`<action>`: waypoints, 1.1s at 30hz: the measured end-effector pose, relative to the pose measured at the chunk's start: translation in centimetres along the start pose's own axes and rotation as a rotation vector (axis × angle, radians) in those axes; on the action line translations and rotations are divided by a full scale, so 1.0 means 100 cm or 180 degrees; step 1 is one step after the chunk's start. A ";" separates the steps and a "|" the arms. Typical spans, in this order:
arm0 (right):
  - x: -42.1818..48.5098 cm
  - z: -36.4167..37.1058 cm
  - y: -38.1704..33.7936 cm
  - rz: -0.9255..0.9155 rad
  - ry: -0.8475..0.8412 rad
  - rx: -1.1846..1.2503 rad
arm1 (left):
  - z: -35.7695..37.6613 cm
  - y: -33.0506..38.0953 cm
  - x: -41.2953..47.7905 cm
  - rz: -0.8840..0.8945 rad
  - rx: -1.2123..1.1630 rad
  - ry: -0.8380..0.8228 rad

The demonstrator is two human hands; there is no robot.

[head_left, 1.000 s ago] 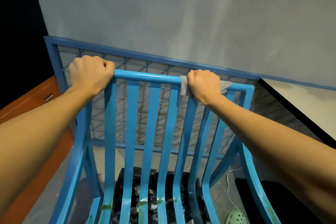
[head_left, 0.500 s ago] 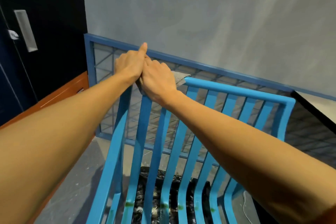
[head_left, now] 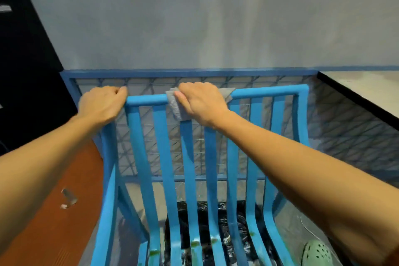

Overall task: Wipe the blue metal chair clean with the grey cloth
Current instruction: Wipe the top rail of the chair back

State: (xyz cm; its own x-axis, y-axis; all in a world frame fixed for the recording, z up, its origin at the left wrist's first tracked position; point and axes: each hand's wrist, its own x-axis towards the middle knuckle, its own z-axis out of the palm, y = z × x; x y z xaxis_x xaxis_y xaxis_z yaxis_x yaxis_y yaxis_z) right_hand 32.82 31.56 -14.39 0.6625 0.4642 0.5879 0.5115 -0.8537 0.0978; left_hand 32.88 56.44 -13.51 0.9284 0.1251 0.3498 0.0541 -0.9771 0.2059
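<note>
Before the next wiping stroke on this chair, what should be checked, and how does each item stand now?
1. Right hand grips grey cloth around the top rail: ok.
2. Left hand holds the blue chair at its left corner, steadying it: ok.
3. Rail right of the cloth unobstructed: ok.
4. Green smears on the lower slats wiped off: not ok.
5. Cloth's contact side clean: cannot tell.

The top rail [head_left: 265, 93] is bare between the left hand [head_left: 101, 103] and the right hand [head_left: 203, 103] with its cloth [head_left: 176, 107], and again from there to the right corner. Below it, upright slats [head_left: 166, 157] leave only narrow open gaps, with a mesh panel [head_left: 216, 81] near behind them. A counter [head_left: 362, 88] closes off the right side and an orange panel [head_left: 64, 179] the left.
</note>
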 end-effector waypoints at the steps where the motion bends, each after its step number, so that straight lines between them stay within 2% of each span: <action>1: -0.008 -0.004 0.017 0.0100 -0.0002 -0.0016 | 0.000 -0.001 -0.001 -0.0110 0.0058 0.0018; 9: -0.093 -0.041 0.165 0.1039 0.0137 -0.0061 | 0.011 0.006 0.004 -0.0520 0.0313 0.0192; 13: -0.099 -0.042 0.184 0.1637 0.0295 -0.0373 | 0.017 0.006 0.005 -0.0577 0.0293 0.0353; 16: -0.082 -0.039 0.162 0.1789 0.0065 -0.0733 | 0.016 0.012 0.005 -0.0567 0.0251 0.0344; 21: -0.050 -0.027 0.102 0.1140 -0.0419 -0.1124 | 0.010 0.011 0.005 -0.0412 0.0090 0.0296; 24: -0.032 -0.014 0.066 0.0667 -0.0301 -0.1198 | 0.007 0.013 0.003 -0.0326 -0.0065 0.0349; 27: -0.013 -0.004 0.029 0.0466 -0.0114 -0.1132 | 0.005 0.014 0.002 -0.0335 -0.0299 0.0349; 31: 0.016 0.013 -0.032 0.0532 0.0181 -0.0551 | 0.004 0.012 0.007 -0.0590 -0.0784 0.0264; 33: 0.032 0.022 -0.060 0.0417 0.0359 -0.0220 | 0.002 0.008 0.016 -0.0648 -0.1434 0.0018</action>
State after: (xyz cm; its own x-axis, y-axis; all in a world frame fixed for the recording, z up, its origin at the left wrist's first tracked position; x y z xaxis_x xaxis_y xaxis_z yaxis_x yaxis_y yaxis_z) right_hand 33.06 38.72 -14.90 0.6534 0.3218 0.6852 0.3834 -0.9211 0.0670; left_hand 34.48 55.81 -13.03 0.9134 0.3079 0.2662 0.0688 -0.7613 0.6448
